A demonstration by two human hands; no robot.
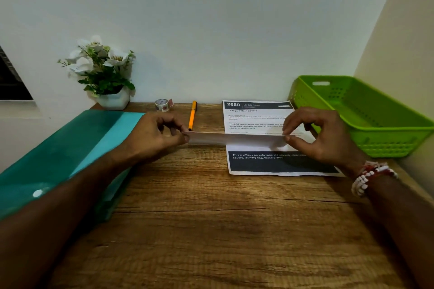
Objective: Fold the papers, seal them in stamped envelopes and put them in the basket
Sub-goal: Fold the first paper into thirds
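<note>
A: Left side first, quick.
B: Teal plastic folder (70,148) on the left edge of the wooden table (211,218). Behind it a white flower pot (112,98), then a tape roll (162,104) by the wall.
A: Hands?
B: Left hand (155,136) pinches the left end of a folded paper (234,139), thumb and curled fingers closed on it. An orange pen (192,115) lies just behind, pointing at the wall.
A: Where's the paper?
B: Held up off the table, long axis straight left to right, spanning hand to hand. It hangs over a flat printed sheet (256,115). Could be an envelope; can't tell.
A: Right side?
B: Right hand (321,134) pinches the right end between thumb and forefinger, other fingers loosely curled. Beaded bracelet (368,178) on that wrist.
A: Basket?
B: Green basket (375,119) at far right, against the side wall, just beside the right hand. So the right hand is nearer for a drop. No envelope plainly visible; probably in the folder, left hand's side.
</note>
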